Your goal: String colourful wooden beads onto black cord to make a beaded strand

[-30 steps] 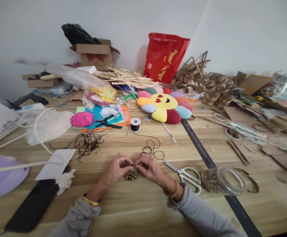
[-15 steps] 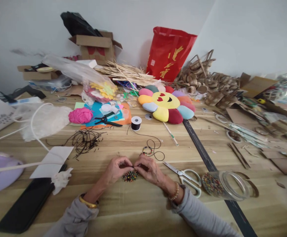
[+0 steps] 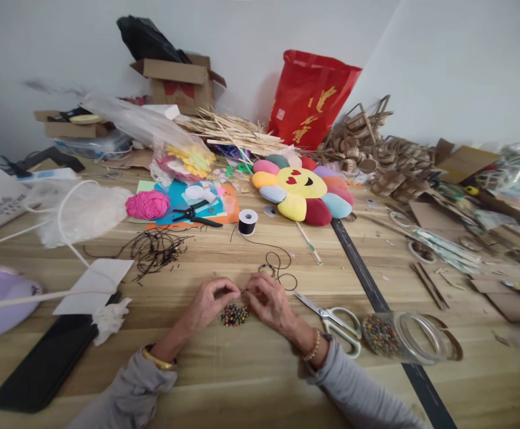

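Over the wooden table my left hand (image 3: 212, 302) and my right hand (image 3: 268, 301) face each other, fingertips pinched close together. A short bit of black cord (image 3: 243, 291) shows between them, held at both sides. Just beneath lies a small pile of multicoloured beads (image 3: 235, 316). Beyond my right hand a beaded strand (image 3: 267, 270) rests on the table, partly hidden by the fingers. Loops of the cord lie beside it, and a line of it leads to a white spool (image 3: 248, 222) wound with black cord.
Scissors with pale handles (image 3: 342, 328) lie right of my right hand, near a clear jar of beads (image 3: 405, 338) on its side. Left are a black phone (image 3: 40, 363), tangled black cord (image 3: 159, 250) and pink yarn (image 3: 148, 205). A flower cushion (image 3: 302, 187) sits farther back.
My fingertips have drawn slightly apart, so the cord between them shows more plainly. My right hand is raised a little and covers more of the beaded strand. The view has shifted slightly.
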A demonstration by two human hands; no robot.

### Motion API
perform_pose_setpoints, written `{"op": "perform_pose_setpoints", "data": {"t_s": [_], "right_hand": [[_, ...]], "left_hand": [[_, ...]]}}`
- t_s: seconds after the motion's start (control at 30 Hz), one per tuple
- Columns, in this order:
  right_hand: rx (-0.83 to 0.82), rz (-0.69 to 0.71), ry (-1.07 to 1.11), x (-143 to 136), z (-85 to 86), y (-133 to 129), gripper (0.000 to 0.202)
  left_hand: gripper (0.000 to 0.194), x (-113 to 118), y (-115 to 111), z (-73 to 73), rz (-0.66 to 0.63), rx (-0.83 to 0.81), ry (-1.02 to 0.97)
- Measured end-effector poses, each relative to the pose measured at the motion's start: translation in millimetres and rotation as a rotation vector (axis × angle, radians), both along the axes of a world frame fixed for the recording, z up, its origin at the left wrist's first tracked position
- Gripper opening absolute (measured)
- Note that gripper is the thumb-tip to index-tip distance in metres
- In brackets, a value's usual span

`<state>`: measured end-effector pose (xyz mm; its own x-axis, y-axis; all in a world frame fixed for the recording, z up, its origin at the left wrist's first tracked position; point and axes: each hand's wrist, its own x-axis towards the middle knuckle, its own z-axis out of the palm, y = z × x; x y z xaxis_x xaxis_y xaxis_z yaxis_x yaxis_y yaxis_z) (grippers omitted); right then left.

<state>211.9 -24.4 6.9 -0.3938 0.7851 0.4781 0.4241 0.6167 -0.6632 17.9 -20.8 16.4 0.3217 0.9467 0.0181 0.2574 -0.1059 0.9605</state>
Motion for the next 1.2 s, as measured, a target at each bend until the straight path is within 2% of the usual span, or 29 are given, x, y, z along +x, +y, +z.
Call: {"op": "perform_pose_setpoints", "data": {"t_s": [0.1, 0.2, 0.3, 0.37, 0.47, 0.63, 0.73, 0.8, 0.93, 1.03, 1.2], "right_hand": [[-0.017, -0.062, 0.019, 2, -0.7, -1, 0.027], [-0.005, 0.023, 0.046, 2, 0.4, -4, 0.032], [-0.019, 0.117, 0.022, 0, 1.3, -5, 0.018], [-0.020, 0.131, 0.019, -1, 1.5, -4, 0.007], [-0.042, 0.092, 0.037, -1, 2.1, -2, 0.012], [-0.067, -0.014, 0.085, 3, 1.6, -1, 0.013], [-0.079, -0.072, 0.128, 3, -1.0, 0, 0.012], [-0.096, -0.092, 0.147, 4, -2.5, 0, 0.012], [-0.085, -0.102, 0.141, 3, -1.4, 0, 0.011], [-0.077, -0.095, 0.143, 3, 0.9, 0, 0.012], [-0.112, -0.091, 0.167, 3, 0.7, 1, 0.011]], "left_hand": [[0.015, 0, 0, -2.3, 0.020, -0.005, -0.022], [0.016, 0, 0, -4.1, 0.029, -0.003, -0.033], [0.016, 1, -1, -2.0, 0.025, 0.007, -0.036], [0.016, 2, -1, 0.0, 0.025, 0.018, -0.023], [0.015, 4, -2, -0.1, 0.024, 0.035, -0.005], [0.009, 9, -2, -9.3, 0.062, 0.076, 0.028], [0.003, 16, -5, -12.5, 0.023, 0.217, 0.148], [0.006, 21, -8, -12.4, -0.016, 0.340, 0.262], [0.007, 29, -15, -10.7, -0.010, 0.510, 0.496], [0.005, 32, -18, -9.7, -0.013, 0.549, 0.621], [0.004, 34, -17, -8.7, -0.042, 0.527, 0.690]]}}
